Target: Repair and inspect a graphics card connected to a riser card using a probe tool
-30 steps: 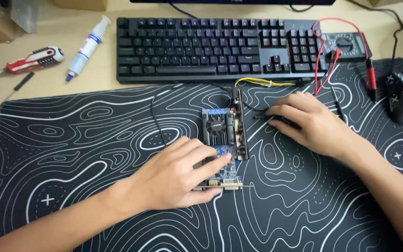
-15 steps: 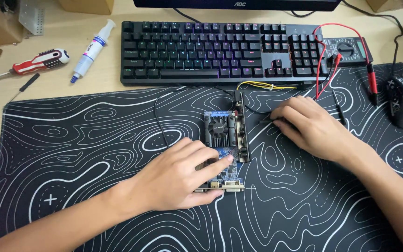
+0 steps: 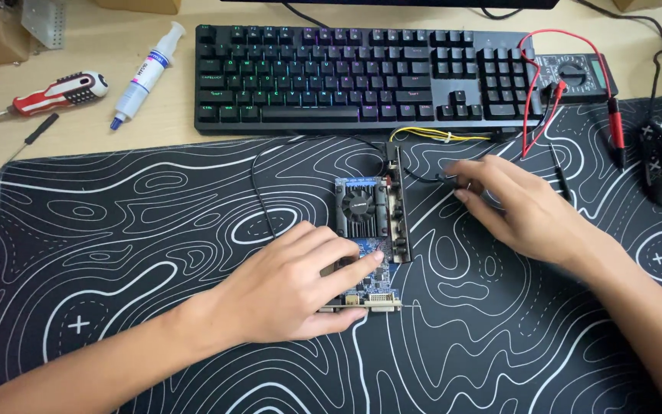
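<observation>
Left hand [image 3: 289, 287] lies flat, fingers pressing the small graphics card [image 3: 368, 238], not gripping. Right hand [image 3: 519, 207] curls loosely over black wires [image 3: 423, 178], barely shifted since before.

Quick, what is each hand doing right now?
Left hand: open, fingers pressing flat on the blue circuit board.
Right hand: fingers curled at a black wire; grip cannot be told.

left hand [image 3: 289, 287] on blue circuit board [image 3: 365, 245], right hand [image 3: 519, 207] beside it

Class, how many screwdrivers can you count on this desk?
2: a red-and-white-handled screwdriver at the upper left, and a thin black-handled screwdriver just below it, by the mat's corner. Others may lie outside the view.
</observation>
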